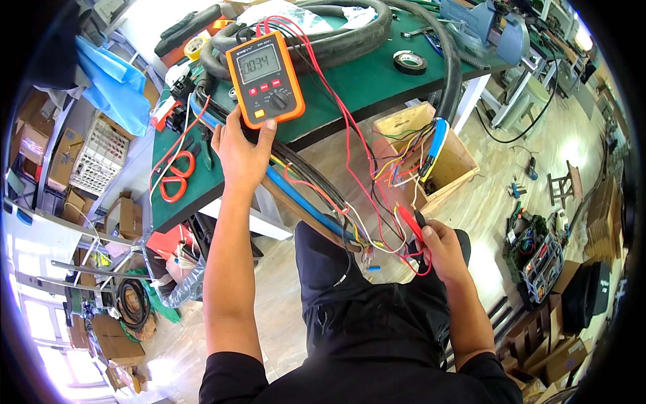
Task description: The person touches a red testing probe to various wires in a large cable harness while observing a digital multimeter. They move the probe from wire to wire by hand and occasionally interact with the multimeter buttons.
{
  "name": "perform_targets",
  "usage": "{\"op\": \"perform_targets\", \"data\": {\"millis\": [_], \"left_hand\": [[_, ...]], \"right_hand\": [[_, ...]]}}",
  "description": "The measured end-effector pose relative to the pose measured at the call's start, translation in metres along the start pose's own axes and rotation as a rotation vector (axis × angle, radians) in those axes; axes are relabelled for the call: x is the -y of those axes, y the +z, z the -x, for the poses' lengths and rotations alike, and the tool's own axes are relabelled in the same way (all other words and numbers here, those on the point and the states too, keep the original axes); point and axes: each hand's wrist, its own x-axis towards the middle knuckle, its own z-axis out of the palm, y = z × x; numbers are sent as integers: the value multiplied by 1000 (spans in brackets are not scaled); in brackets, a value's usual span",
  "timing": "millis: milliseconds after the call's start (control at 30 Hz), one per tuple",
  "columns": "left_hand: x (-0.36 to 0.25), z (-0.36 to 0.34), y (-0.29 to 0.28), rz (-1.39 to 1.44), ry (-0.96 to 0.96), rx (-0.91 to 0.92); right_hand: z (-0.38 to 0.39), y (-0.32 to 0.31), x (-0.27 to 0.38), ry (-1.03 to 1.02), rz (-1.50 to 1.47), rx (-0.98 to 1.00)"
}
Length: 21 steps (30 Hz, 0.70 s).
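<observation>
My left hand (242, 155) grips an orange and dark grey multimeter (268, 86) by its lower end, screen facing up, over the table's front edge. Red and black test leads (328, 84) run from its top down to my right. In my closed right hand (443, 250) are a red test probe (409, 221) and a black one (420, 217), both pointing up; whether their tips touch a wire I cannot tell. Loose coloured wires (402, 163) fan out just above, from a thick black cable (449, 84) hanging off the table. A blue-sleeved cable bundle (286, 187) ends in bare wires over my lap.
The green table (356, 108) holds coiled cable (367, 34), black tape (410, 62) and red-handled scissors (176, 176). Under the hanging cable stands a wooden box (464, 168). A tool case (542, 266) lies on the floor at right; cardboard boxes (124, 219) stand at left.
</observation>
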Motion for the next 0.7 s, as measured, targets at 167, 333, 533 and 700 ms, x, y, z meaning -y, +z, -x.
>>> {"op": "perform_targets", "data": {"millis": [167,333,533,700], "left_hand": [[7,-3,3,-5,41,-2],[-12,13,-5,195,21,-190],[-112,66,-31,564,250,-106],[-137,109,-20,717,143,160]], "right_hand": [[-1,-3,-1,-25,91,-45],[-5,-4,-6,-13,27,-13],[-1,-14,-3,30,2,9],[-4,-7,1,33,-10,44]]}}
